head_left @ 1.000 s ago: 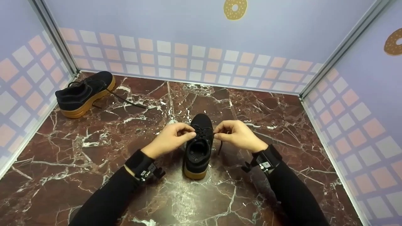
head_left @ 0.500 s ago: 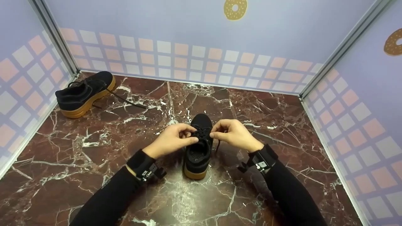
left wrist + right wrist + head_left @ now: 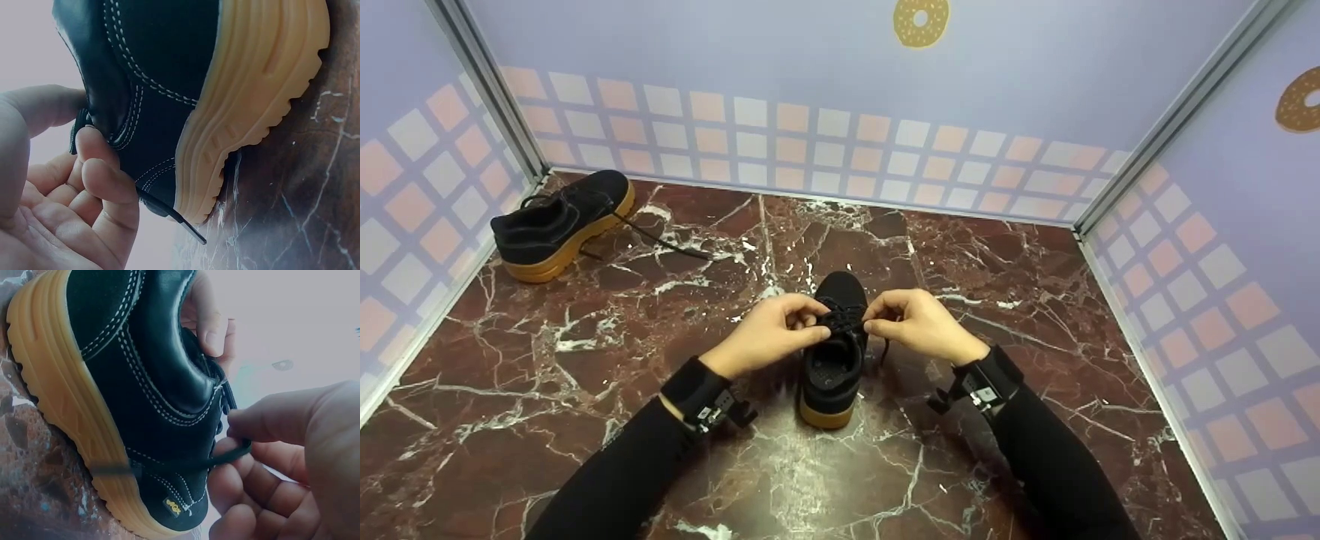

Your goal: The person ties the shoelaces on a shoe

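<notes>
A black shoe [image 3: 832,409] with white stitching and a tan sole stands upright on the floor, toe pointing away from me. My left hand [image 3: 769,334] is at the left of its lacing; in the left wrist view thumb and forefinger pinch a black shoelace [image 3: 163,203] near the shoe's collar, its tipped end hanging past the fingers. From the right side, my right hand [image 3: 922,324] pinches the other part of the lace between thumb and forefinger. The right wrist view shows that lace end [image 3: 180,467] trailing across the shoe's side. In the head view my fingertips partly cover the lacing.
A second black shoe [image 3: 562,221] with a tan sole sits at the back left corner, one lace [image 3: 660,240] spread over the floor. Dark red marbled floor [image 3: 660,450] lies underneath. Patterned panels [image 3: 840,75] enclose the back and both sides.
Over the last second my right hand has moved left, closer to the shoe, and my left thumb has shifted slightly toward the shoe's opening. Both hands have hardly moved since half a second ago.
</notes>
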{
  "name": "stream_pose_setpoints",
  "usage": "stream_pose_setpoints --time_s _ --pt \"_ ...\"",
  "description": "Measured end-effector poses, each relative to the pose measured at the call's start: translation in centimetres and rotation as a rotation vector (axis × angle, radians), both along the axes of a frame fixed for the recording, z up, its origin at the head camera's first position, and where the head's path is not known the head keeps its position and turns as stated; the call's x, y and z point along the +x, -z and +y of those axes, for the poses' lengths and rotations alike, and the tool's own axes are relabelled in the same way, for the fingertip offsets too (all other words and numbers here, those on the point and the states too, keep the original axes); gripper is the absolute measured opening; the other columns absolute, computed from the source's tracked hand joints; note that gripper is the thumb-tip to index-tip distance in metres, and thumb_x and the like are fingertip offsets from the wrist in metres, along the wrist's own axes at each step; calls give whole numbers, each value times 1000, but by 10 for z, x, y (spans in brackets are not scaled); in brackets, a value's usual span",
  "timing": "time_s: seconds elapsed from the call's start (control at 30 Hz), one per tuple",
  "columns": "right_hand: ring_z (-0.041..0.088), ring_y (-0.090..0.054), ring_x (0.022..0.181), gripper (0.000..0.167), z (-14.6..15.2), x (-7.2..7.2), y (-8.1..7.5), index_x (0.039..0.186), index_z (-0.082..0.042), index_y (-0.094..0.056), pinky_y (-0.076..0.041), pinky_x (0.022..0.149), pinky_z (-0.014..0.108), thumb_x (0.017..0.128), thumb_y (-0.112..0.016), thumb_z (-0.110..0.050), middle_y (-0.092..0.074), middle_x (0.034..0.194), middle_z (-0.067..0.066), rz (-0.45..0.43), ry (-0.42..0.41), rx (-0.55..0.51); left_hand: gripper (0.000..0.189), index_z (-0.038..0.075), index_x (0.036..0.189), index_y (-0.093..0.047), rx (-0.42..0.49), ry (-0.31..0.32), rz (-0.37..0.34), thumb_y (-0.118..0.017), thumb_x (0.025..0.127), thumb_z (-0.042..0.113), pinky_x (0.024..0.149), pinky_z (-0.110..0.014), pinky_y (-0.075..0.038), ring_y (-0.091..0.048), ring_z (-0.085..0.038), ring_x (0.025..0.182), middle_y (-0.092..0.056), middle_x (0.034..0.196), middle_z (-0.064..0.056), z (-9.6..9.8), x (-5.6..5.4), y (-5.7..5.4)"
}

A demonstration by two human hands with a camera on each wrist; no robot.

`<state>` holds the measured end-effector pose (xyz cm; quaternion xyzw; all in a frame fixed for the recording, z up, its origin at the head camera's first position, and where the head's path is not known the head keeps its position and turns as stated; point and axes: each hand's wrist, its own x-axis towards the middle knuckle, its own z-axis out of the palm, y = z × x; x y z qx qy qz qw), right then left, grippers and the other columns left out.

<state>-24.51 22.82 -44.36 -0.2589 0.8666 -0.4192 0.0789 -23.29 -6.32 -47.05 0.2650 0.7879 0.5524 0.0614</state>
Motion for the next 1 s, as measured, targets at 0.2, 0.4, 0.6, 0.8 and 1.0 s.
stream_pose_setpoints --time_s 0.2,0.4,0.6,0.8,1.0 --pt "31 -67 80 7 1 0 1 99 -11 -80 -52 68 25 97 -78 -17 -74 88 0 -4 17 26 31 -2 124 -77 15 2 2 -83 98 14 72 -24 -50 -60 -18 82 -68 96 -4 -2 -1 2" --pt "29 -67 81 7 3 1 1 99 -9 -79 -52 68 25 97 -77 -16 -74 89 0 -11 5 9 30 -2 123 -77 34 3 -8 -83 99 14 69 -23 -50 -60 -17 80 -69 96 -5 -2 -2 3" --pt "19 -67 79 8 0 3 -1 97 -16 -81 -55 70 27 98 -85 -23 -75 91 -2 -15 1 -22 27 1 123 -77 49 -1 -32 -83 99 13 62 -22 -50 -59 -15 74 -69 93 -3 -2 -1 3" --pt "18 -66 79 9 -9 3 -1 97 -18 -81 -53 68 27 98 -86 -25 -76 90 -3 13 39 -43 25 3 122 -77 71 6 -77 -82 100 12 54 -23 -52 -58 -13 66 -69 92 -3 -3 -1 4" --pt "15 -65 76 9 -18 2 2 97 -18 -82 -52 65 25 98 -87 -25 -77 90 -4 23 64 -56 25 0 121 -77 93 0 -89 -82 100 11 55 -23 -54 -61 -12 66 -72 94 -5 -1 -1 4"
